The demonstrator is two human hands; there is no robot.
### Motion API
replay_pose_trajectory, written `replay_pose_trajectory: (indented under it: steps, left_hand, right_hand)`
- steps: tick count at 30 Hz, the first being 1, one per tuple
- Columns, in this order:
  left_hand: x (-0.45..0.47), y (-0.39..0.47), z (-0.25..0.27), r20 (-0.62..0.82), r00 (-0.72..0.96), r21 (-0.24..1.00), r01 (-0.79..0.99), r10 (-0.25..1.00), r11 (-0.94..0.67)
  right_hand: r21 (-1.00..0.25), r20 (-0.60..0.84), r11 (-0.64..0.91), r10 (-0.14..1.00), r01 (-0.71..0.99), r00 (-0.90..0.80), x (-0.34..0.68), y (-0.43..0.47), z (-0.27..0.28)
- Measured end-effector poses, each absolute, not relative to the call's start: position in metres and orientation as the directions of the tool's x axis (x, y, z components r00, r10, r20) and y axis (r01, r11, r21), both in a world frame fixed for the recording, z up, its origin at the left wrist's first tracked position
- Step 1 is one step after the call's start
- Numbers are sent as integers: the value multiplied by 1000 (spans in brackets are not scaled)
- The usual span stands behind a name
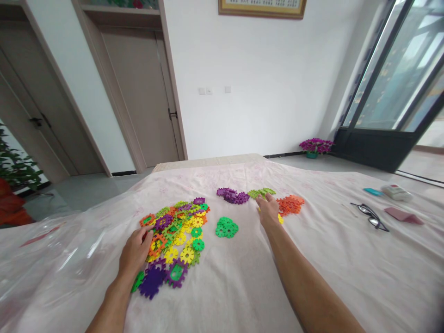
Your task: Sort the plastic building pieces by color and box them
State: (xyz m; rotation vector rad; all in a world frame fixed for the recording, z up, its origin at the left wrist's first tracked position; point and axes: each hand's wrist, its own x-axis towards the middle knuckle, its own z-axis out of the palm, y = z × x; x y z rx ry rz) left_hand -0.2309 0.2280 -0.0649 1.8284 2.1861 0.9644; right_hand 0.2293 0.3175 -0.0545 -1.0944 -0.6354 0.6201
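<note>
My left hand (136,249) rests at the left edge of a mixed heap of plastic building pieces (180,239), its thumb and forefinger apart beside an orange square piece (157,245). The heap mixes yellow and green flower-shaped discs with purple, orange and light green notched squares. My right hand (268,210) reaches over the light green pieces (258,192) with its fingers stretched out; I see nothing held in it. Under that hand, yellow pieces (280,218) are mostly hidden. Orange pieces (291,205) lie just right of it, and purple pieces (233,195) to its left. Green discs (226,227) form a small pile between my hands.
A clear plastic bag (72,254) lies on the cloth-covered table (222,296) at the left. To the right are glasses (370,215), a pink cloth (404,215), a blue item (373,191) and a white packet (396,192). A wall stands beyond the table.
</note>
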Motion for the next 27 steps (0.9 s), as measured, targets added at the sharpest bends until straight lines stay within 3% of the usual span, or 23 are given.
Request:
replay_pose_trajectory:
  steps: [3,5,10,14,18,22,27]
  left_hand:
    - [-230,228,-64,299,-254,535,843,920,59]
    - [-230,228,-64,306,-252,532,845,918,55]
    - [-231,228,-64,303,-252,548,835,919,48]
    - [-231,227,-64,309,-247,560,828,918,35]
    - [-230,227,-64,306,-251,567,823,918,36]
    - [-230,227,-63,317,-259,566,823,912,37]
    - [-230,227,-63,323,-255,565,824,912,30]
  right_hand:
    - [-954,138,277,744,-114,654,215,308,-52]
    - [-960,200,275,799,-48,567,196,301,-48]
    - [-888,431,396,894,233,125,136,273,-42]
    - [-662,531,597,800,453,-279,100,245,-40]
    - [-432,494,759,651,487,-577,84,226,-36]
    - [-343,437,813,581,470,-687,80,222,-32]
    - [-351,424,819,571,453,-704,83,224,-31]
